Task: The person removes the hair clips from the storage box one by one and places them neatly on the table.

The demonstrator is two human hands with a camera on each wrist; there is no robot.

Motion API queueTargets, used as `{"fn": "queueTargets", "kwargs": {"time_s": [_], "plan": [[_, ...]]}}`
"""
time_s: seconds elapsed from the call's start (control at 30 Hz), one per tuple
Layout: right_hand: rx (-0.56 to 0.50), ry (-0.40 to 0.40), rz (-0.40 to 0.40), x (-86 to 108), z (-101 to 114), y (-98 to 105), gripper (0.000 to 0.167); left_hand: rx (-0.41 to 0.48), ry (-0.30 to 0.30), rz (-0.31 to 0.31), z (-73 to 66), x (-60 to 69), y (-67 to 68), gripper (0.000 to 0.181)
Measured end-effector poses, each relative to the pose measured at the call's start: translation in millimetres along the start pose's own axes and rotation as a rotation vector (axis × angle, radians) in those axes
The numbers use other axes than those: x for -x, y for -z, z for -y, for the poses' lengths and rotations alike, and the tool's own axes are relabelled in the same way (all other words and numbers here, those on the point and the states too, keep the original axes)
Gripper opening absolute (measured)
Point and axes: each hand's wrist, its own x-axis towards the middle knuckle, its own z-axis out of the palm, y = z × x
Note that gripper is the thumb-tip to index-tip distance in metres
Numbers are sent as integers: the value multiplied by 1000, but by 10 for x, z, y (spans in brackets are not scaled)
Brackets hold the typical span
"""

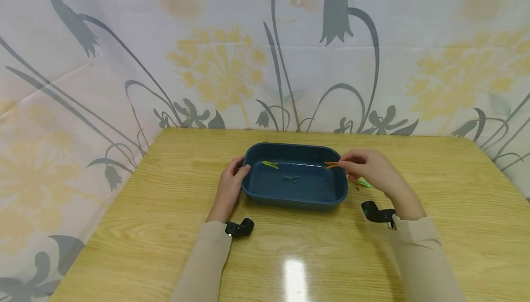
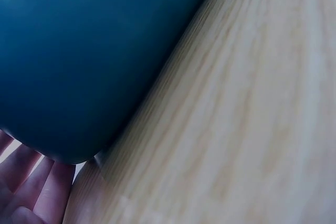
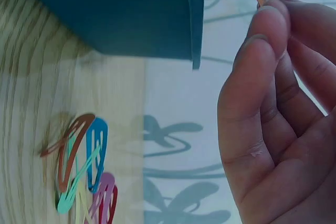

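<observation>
"Room?"
"Table (image 1: 165,191) left of the tray (image 1: 285,202) and before it; clips (image 1: 364,182) just beside its right end."
"Hands?"
"My left hand (image 1: 230,177) grips the tray's left end; my right hand (image 1: 374,171) pinches an orange clip (image 1: 332,165) over its right."

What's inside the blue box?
Inside the box lie a yellow clip and a bluish clip. An orange clip is held at the right end, its other tip covered by the right grip.

The wood-grain table (image 1: 145,219) bears a blue tray (image 1: 294,203) and hair clips (image 3: 83,170).
</observation>
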Motion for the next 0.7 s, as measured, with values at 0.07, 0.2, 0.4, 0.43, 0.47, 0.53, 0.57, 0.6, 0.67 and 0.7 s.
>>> {"fn": "queueTargets", "kwargs": {"time_s": [0.07,0.2,0.4,0.43,0.47,0.53,0.57,0.6,0.67,0.7], "plan": [[-3,-8,-4,8,-23,20,35,3,6,3,-75,38,-2,38],[-25,-15,-12,25,-68,46,33,-26,0,0,-184,102,-15,38],[-57,-28,-17,19,-145,34,33,-20,-25,-18,34,-17,-15,36],[-57,-31,-18,16,-158,33,33,-16,-26,-20,79,-43,-12,36],[-57,-36,-17,15,-173,34,33,-15,-27,-22,121,-67,-9,36],[-53,-49,-20,14,-206,39,34,-6,-15,-13,111,-66,-1,37],[-54,-54,-23,15,-221,42,35,0,-7,-9,104,-64,3,37],[-49,-58,-27,17,-235,47,36,5,-2,-5,91,-59,6,37],[-47,-68,-38,25,-259,54,37,5,5,1,40,-30,7,38],[-52,-73,-44,30,-270,57,38,4,6,4,8,-11,5,38]]}}
